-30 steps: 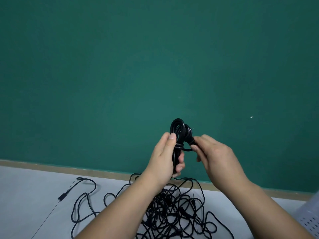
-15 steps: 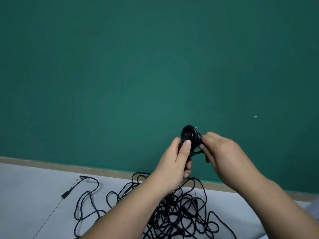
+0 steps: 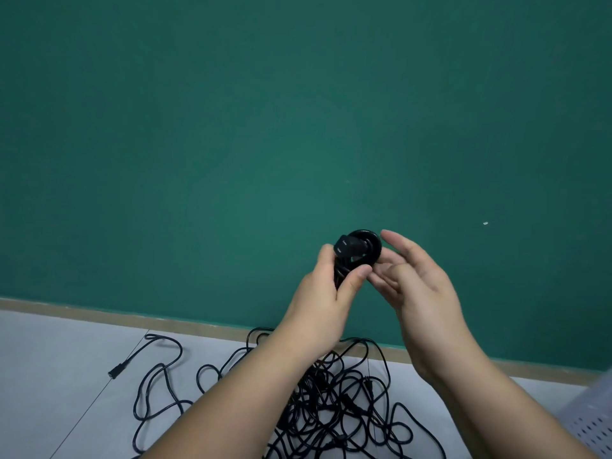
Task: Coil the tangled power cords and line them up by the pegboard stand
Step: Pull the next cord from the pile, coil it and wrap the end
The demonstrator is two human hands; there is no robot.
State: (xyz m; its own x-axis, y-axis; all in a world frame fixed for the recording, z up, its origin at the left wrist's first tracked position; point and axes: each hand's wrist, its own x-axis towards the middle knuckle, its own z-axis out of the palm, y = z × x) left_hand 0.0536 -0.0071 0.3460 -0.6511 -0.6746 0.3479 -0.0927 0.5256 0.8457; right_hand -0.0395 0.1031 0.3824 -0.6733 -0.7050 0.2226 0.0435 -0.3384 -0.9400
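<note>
A coiled black power cord (image 3: 359,250) is held up in front of the green wall, its plug lying across the top of the bundle. My left hand (image 3: 328,299) grips the coil from below, thumb pressed on its front. My right hand (image 3: 414,286) is beside it on the right with fingers spread, palm facing the coil and holding nothing. Below my forearms a tangle of black cords (image 3: 334,405) lies on the grey floor. One loose cord (image 3: 159,369) trails left and ends in a connector.
A white pegboard stand (image 3: 592,419) shows at the lower right edge. The green wall (image 3: 265,127) meets the floor at a tan baseboard (image 3: 99,314). A floor tile seam runs diagonally at the lower left.
My right hand has let go of the coil and its fingers have spread. The coil has turned in my left hand so the plug faces up and left.
</note>
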